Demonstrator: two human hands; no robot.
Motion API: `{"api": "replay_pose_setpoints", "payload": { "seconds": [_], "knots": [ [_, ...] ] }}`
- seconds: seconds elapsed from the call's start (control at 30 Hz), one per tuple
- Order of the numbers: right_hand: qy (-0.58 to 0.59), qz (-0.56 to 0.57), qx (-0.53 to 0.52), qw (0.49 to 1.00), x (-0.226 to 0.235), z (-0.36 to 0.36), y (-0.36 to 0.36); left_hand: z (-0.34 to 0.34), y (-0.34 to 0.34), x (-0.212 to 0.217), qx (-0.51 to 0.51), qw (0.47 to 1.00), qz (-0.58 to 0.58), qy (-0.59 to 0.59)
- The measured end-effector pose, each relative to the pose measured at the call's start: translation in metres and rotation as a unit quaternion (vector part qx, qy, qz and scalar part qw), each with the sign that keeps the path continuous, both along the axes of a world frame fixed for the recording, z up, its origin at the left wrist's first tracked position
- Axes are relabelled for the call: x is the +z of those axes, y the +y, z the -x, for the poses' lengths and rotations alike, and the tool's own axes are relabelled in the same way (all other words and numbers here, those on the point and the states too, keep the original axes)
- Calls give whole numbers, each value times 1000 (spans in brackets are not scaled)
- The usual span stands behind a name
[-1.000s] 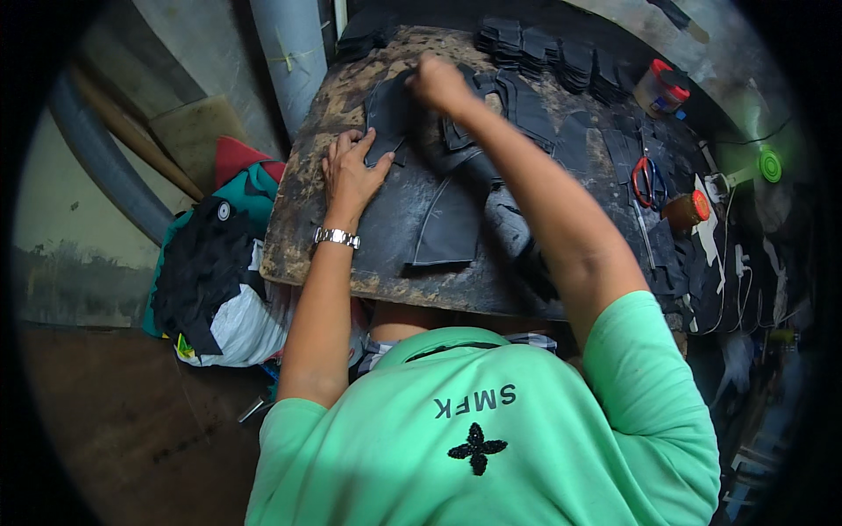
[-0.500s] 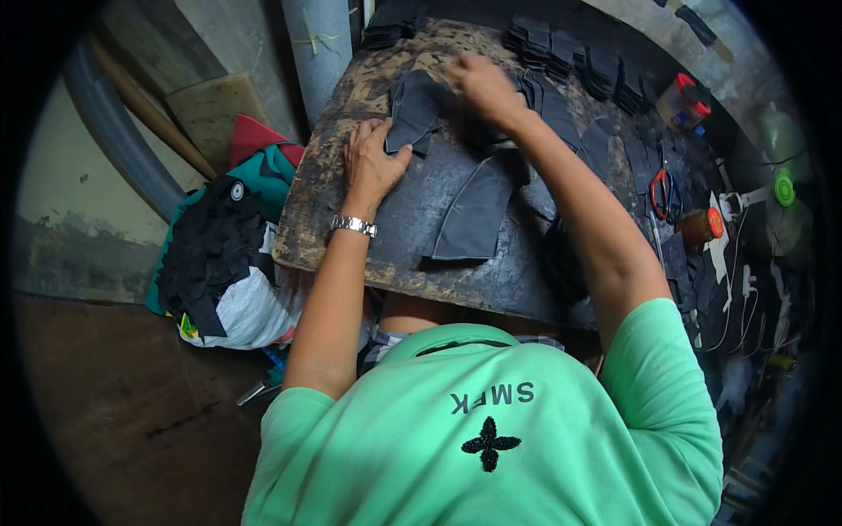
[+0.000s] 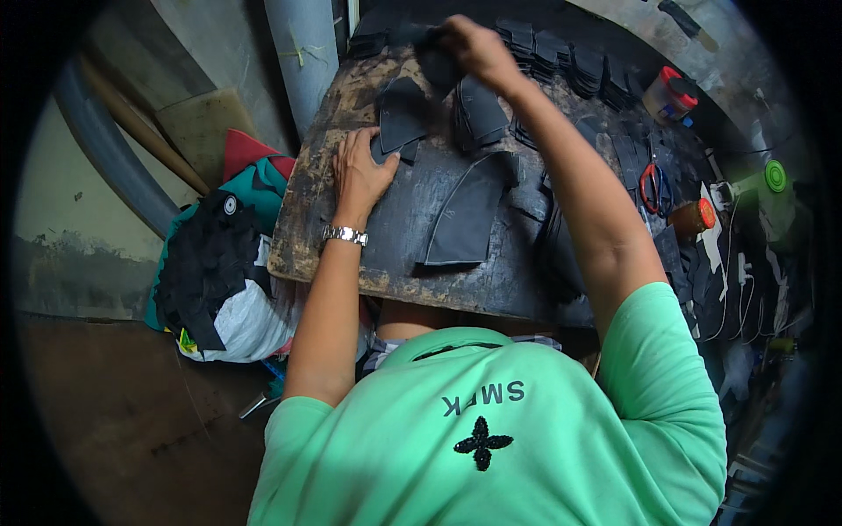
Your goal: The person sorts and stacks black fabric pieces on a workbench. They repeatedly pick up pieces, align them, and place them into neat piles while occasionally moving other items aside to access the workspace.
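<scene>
The left hand [image 3: 361, 171] lies flat and open on the worktop [image 3: 307, 223], fingers spread, its fingertips pressing on the lower edge of a dark curved cut piece [image 3: 402, 118]. A metal watch [image 3: 345, 235] sits on that wrist. Just right of the left hand, lying flat on the dark board, is a larger black wedge-shaped piece [image 3: 465, 215] with a pale line traced along its edge. Left of the left hand, past the worn brown edge of the worktop and lower down, a bag [image 3: 237, 320] holds a heap of black scraps [image 3: 206, 263], with red and teal cloth [image 3: 254, 171] just behind it.

Farther out, the right hand [image 3: 474, 48] is stretched forward with the arm nearly straight, fingers closed around a small black piece [image 3: 436, 66] that it holds at the far end of the worktop. Directly beneath that hand stands a bunch of similar black pieces [image 3: 481, 114], leaning against each other. Beyond and to the right of the right hand runs a row of stacked black pieces [image 3: 579, 66] along the far edge. To the right of the right forearm lie red-handled scissors [image 3: 651, 186], an orange-capped container [image 3: 693, 217] and, farther off, a red-lidded jar [image 3: 671, 92]. A grey pipe [image 3: 303, 53] rises beyond the left hand.
</scene>
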State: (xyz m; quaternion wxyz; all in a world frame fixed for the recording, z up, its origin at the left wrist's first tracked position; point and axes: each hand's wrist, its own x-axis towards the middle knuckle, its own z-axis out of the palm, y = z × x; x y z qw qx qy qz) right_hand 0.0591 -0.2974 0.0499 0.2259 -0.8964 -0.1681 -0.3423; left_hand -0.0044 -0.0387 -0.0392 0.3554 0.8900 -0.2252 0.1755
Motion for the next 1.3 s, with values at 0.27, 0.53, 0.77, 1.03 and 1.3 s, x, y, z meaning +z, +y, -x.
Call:
{"api": "replay_pose_setpoints", "payload": {
  "seconds": [0.27,0.53,0.77,1.03,1.3],
  "knots": [
    [195,71,-284,936,-54,54,-26,1,-2,1,4,1000,-8,-19],
    [299,81,-197,930,-36,45,90,-1,0,-3,-10,1000,-13,-18],
    [241,-114,-160,950,-36,26,76,-3,0,-3,-15,999,-2,-35],
    [59,-371,-43,926,17,20,-88,-3,0,-3,-3,999,1,-50],
    [200,-347,49,915,-4,28,-36,2,0,4,-7,997,61,-56]
  ]
}}
